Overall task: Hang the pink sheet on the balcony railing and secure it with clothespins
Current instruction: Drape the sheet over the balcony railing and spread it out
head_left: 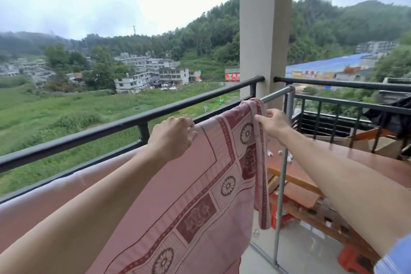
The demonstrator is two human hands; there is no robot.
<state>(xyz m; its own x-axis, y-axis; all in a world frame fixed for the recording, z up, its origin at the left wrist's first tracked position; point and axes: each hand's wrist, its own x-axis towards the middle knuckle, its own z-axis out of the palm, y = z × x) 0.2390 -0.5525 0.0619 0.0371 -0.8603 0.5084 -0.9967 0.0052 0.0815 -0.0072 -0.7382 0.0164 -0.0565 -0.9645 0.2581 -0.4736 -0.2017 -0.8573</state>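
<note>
The pink sheet (200,184), with dark red flower-and-square borders, hangs over a silver metal drying bar (274,94) that runs just inside the black balcony railing (111,127). My left hand (172,138) grips the sheet's top fold on the bar. Further right, my right hand (274,121) pinches the sheet's bunched right edge near the bar's end. A few small clothespins (280,153) lie on the wooden table behind the sheet.
A beige pillar (265,29) splits the railing. The silver rack's upright post (281,184) stands at the right. Behind it are a brown wooden table (295,176), cardboard, red stools (353,260) and dark cloth (393,115) on the far railing.
</note>
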